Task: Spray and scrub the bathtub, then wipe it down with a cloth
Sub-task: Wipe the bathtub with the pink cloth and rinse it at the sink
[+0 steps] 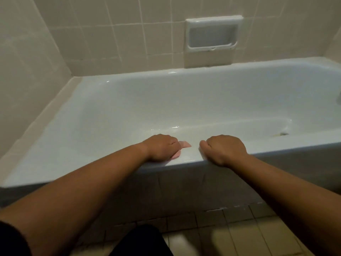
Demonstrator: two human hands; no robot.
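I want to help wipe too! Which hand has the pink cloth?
The left hand: the pink cloth pokes out beneath it. The right hand rests bare on the bathtub rim.

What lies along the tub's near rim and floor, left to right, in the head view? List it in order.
The person's left hand, bunched pink cloth peeking out from under it, right hand curled on the white bathtub rim, dark round drain hole.

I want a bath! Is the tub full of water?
Empty: the bathtub floor and its drain show bare, no pooled water.
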